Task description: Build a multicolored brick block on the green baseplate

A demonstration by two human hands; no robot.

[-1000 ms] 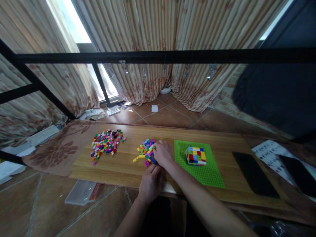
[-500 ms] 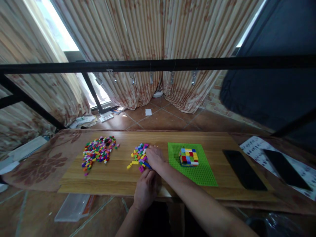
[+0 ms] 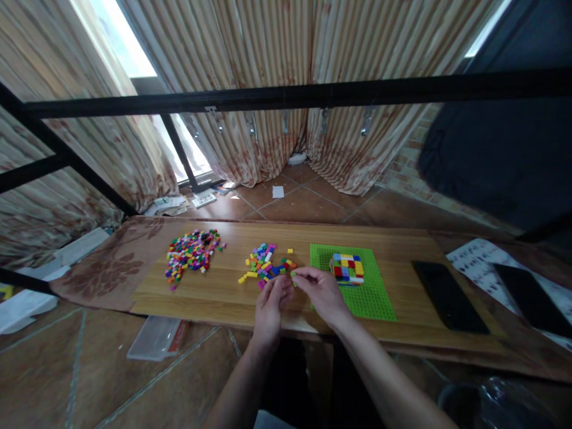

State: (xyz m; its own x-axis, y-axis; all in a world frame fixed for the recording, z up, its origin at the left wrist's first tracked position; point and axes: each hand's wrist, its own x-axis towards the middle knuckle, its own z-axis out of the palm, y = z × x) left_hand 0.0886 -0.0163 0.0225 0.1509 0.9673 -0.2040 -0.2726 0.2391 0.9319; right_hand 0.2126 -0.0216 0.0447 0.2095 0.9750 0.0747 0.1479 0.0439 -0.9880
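My right hand is closed in a pinch on a small yellow-green toy brick, just left of the green baseplate. Close beside it, my left hand has its fingers curled together; anything inside them is hidden. Both hands are over the near side of a loose pile of mixed toy bricks. To their right, a square block built of multicoloured bricks stands on the green studded baseplate.
A bigger heap of small bricks lies on the left of the wooden board. On the right are a black phone-like slab and a printed sheet with another dark slab. A clear plastic box sits below the board.
My right hand has drawn back from the loose pile toward me and to the right, a small brick at its fingertips. My left hand has turned up beside it. The view has shifted slightly.
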